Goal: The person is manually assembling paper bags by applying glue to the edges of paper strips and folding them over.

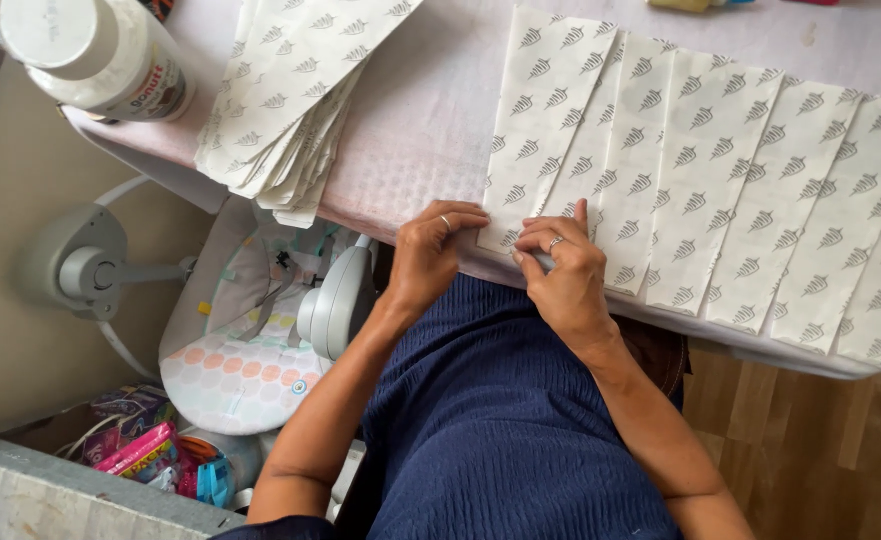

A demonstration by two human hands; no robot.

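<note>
My left hand (pixel 429 255) and right hand (pixel 564 275) pinch the nearest of seven leaf-printed paper sheets (pixel 546 120) (overlapping) with their fingers; one stack (pixel 296 95) lies left of them.

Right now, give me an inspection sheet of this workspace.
Surface: table with a pale cloth over it.
Job's things: row of overlapping leaf-print paper sheets fanned along the near edge; loose stack of the same sheets at the far left.
Clutter: white jar at the table corner.
Grips: left hand and right hand both pinch the near end of the leftmost sheet.
Cables: nothing seen.
Surroundings: baby bouncer seat beside the table, coloured packets on the floor, wooden floor.
</note>
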